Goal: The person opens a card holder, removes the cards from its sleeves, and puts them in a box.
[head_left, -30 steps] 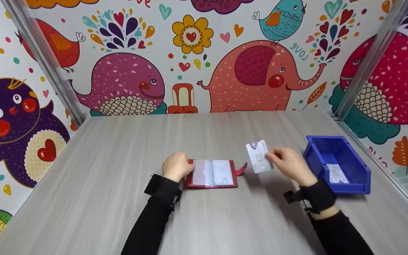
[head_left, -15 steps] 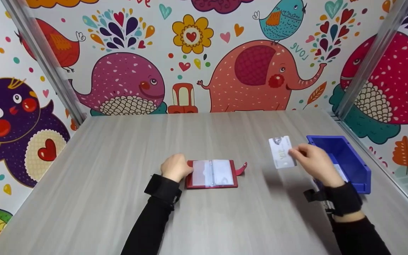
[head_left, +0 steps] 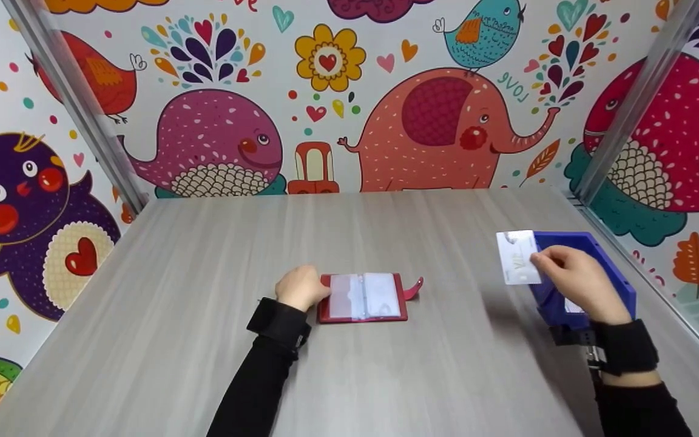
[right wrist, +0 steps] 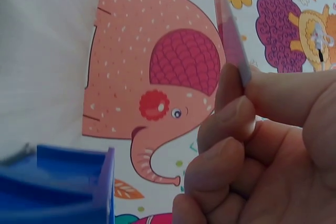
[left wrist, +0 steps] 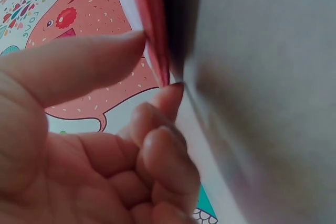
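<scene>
A red card holder (head_left: 403, 312) lies spread on the table, its clear sleeves (head_left: 381, 296) facing up and its strap (head_left: 414, 289) sticking out to the right. My left hand (head_left: 301, 287) pinches its left edge; in the left wrist view the thumb (left wrist: 100, 64) is on the inner face and a fingertip is at the outer edge. Up in the air, my right hand (head_left: 586, 280) holds a white VIP card (head_left: 516, 258) by its right side, between thumb and index finger. The right wrist view shows that card edge-on (right wrist: 233, 35). Behind this hand is a blue bin (head_left: 619, 285), partly hidden.
Inside the bin a bit of another white card (head_left: 573, 306) shows. The pale wood-grain table (head_left: 222, 243) meets a patterned back wall (head_left: 325, 121) and side walls with metal corner posts. Bare tabletop lies between the holder and the bin.
My right hand has carried the white card rightward, from near the holder's strap to in front of the blue bin. The left hand and the card holder have stayed nearly still.
</scene>
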`<state>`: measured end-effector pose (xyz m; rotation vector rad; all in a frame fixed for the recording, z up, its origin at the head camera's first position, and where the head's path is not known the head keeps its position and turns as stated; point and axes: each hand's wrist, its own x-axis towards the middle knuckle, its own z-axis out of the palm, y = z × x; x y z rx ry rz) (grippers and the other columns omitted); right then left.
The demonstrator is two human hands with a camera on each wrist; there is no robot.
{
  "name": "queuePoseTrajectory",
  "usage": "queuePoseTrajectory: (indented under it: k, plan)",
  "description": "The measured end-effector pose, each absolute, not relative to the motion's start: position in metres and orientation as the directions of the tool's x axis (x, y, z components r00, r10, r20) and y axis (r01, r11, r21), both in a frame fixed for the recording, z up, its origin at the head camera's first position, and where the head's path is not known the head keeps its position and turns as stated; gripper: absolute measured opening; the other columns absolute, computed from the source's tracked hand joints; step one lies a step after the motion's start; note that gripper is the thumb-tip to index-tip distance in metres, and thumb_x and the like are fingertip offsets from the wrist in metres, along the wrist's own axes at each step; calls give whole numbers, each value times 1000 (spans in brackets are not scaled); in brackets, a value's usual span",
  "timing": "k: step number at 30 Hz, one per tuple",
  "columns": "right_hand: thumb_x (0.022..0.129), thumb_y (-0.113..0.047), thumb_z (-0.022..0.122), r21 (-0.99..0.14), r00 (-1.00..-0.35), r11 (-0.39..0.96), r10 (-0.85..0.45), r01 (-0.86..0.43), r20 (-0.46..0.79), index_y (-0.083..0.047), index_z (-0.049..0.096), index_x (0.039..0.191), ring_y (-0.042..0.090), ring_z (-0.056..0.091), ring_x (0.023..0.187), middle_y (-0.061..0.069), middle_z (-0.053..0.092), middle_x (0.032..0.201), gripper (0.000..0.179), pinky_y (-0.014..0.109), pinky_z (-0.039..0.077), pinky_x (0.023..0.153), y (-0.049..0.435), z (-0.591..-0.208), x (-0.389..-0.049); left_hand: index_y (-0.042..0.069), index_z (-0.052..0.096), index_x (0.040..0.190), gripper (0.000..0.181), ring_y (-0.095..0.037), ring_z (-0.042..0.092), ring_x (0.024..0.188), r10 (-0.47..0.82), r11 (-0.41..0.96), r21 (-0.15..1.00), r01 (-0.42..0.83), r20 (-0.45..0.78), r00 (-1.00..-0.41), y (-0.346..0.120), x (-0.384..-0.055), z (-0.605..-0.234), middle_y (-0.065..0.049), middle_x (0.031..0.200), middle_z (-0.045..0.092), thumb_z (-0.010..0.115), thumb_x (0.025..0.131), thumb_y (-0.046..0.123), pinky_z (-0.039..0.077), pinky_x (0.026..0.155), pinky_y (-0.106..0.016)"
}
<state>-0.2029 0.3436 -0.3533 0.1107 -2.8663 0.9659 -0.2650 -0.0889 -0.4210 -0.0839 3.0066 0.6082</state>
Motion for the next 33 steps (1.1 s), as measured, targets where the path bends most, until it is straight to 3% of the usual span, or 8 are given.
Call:
queuePoseTrajectory:
  k: [8, 13, 22, 33]
  plan:
    - [104, -37, 47, -578, -991, 811, -12, -87, 131, -1, 59, 97, 21, 47, 75, 7, 53, 84, 38, 30, 35, 61, 368, -353, -201, 9, 62, 75, 20, -20, 54, 69, -34, 924, 376, -71, -104, -994, -88, -264, -420, -4, 80, 59, 70, 84, 25, 45, 59, -37]
    - [106, -38, 42, -577, -998, 816, 3, -34, 63, 2, 58, 102, 23, 47, 79, 10, 55, 88, 44, 33, 36, 66, 387, -353, -201, 8, 64, 79, 19, -21, 55, 70, -38, 927, 367, -77, -113, -993, -88, -265, -419, -5, 83, 62, 70, 84, 26, 47, 61, -38]
    - [106, -42, 37, -563, -999, 826, 32, 23, 6, 3, 55, 103, 25, 46, 76, 8, 48, 81, 48, 34, 33, 62, 411, -357, -199, 7, 66, 81, 20, -21, 55, 70, -44, 926, 368, -80, -105, -994, -88, -264, -421, -5, 83, 62, 71, 84, 26, 45, 59, -36]
    - [107, -35, 36, -525, -998, 849, 61, 54, -5, 6, 53, 101, 27, 47, 74, 9, 47, 79, 45, 35, 34, 61, 428, -364, -203, 10, 60, 72, 24, -20, 54, 67, -43, 925, 372, -78, -102, -994, -88, -264, -421, -3, 78, 59, 71, 84, 28, 42, 57, -34]
